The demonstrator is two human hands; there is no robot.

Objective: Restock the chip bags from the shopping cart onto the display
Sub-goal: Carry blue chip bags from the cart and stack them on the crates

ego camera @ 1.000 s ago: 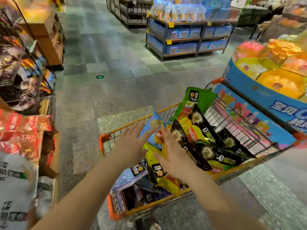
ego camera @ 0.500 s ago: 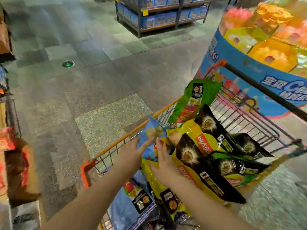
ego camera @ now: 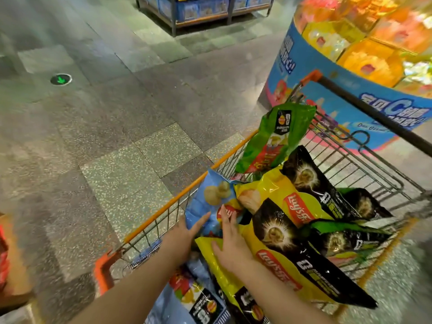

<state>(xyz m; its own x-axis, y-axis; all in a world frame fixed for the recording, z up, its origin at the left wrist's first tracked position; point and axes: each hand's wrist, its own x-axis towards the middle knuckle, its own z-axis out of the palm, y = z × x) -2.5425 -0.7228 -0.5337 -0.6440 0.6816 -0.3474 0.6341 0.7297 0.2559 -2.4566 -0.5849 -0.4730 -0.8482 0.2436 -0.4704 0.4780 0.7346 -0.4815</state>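
The shopping cart (ego camera: 177, 197) is heaped above its orange rim with chip bags, so little open room is left among them. A light blue chip bag (ego camera: 210, 202) is flanked closely by the left hand (ego camera: 180, 237) and the right hand (ego camera: 231, 242). Its right side is crowded by a yellow chip bag (ego camera: 268, 188) and black chip bags (ego camera: 275, 230). Beyond, a green chip bag (ego camera: 275, 134) stands upright. Open floor (ego camera: 131, 127) lies to the left of the cart; the right is blocked by a round blue display (ego camera: 327, 94).

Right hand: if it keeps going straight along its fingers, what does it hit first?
The right hand points up-frame into the cart; its fingertips already lie on or just over the light blue chip bag. That bag comes first, probably, though depth is unclear.
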